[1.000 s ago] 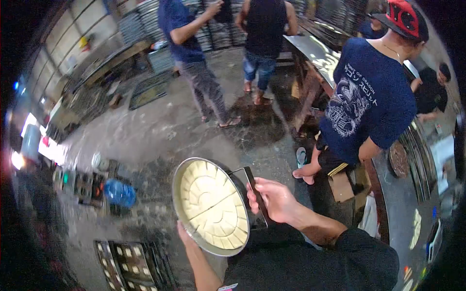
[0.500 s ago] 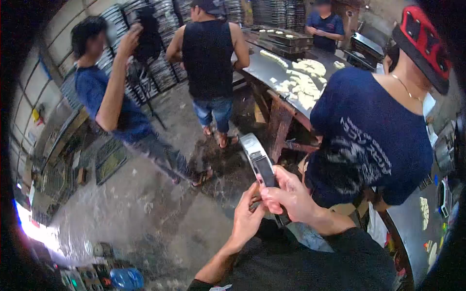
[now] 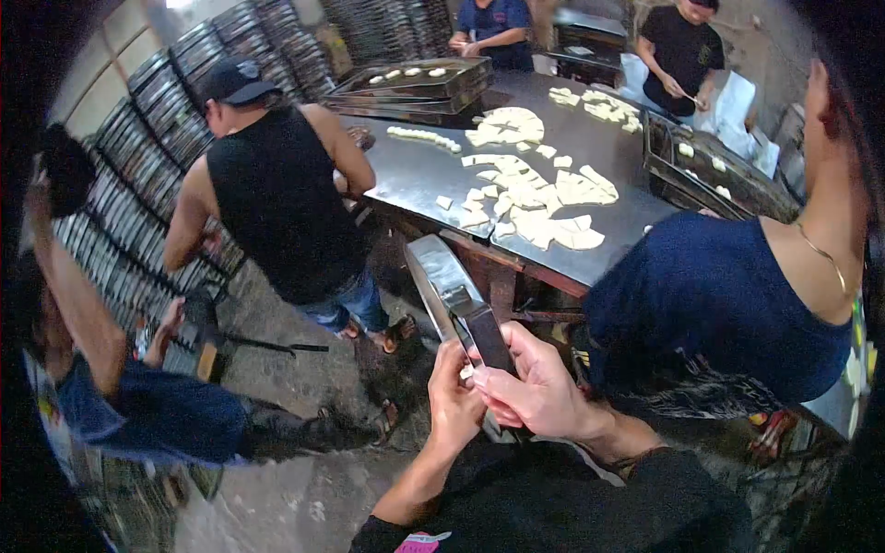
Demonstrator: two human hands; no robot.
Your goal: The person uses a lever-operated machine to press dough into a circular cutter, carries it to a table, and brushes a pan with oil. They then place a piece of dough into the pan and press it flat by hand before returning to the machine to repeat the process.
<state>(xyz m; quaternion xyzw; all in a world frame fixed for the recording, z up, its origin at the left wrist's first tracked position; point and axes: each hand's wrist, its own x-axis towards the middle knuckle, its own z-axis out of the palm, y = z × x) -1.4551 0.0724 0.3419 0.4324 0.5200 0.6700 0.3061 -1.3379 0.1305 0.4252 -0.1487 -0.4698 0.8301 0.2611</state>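
In front of my chest I hold a curved, loop-like band [image 3: 444,276] with a shiny grey upper part and a black lower part. It tilts up and to the left, towards the worktable. My right hand [image 3: 539,392] is closed around its black lower end, thumb across the front. Close beside it, my left hand [image 3: 454,396] pinches the lower end of the band, its fingertips nearly meeting my right thumb. A small pale bit shows between the two hands.
Pale cut dough pieces [image 3: 553,217] lie on a dark metal worktable [image 3: 608,166] ahead. Trays [image 3: 415,88] stand at its left and right ends. A person in a black sleeveless top [image 3: 277,194] is left; another in dark blue [image 3: 710,304] stands close right. Stacked trays [image 3: 171,101] line the wall.
My view has swung right and up, showing more of the worktable and another person behind it. Both hands keep hold of the band, which now shows more of its loop.
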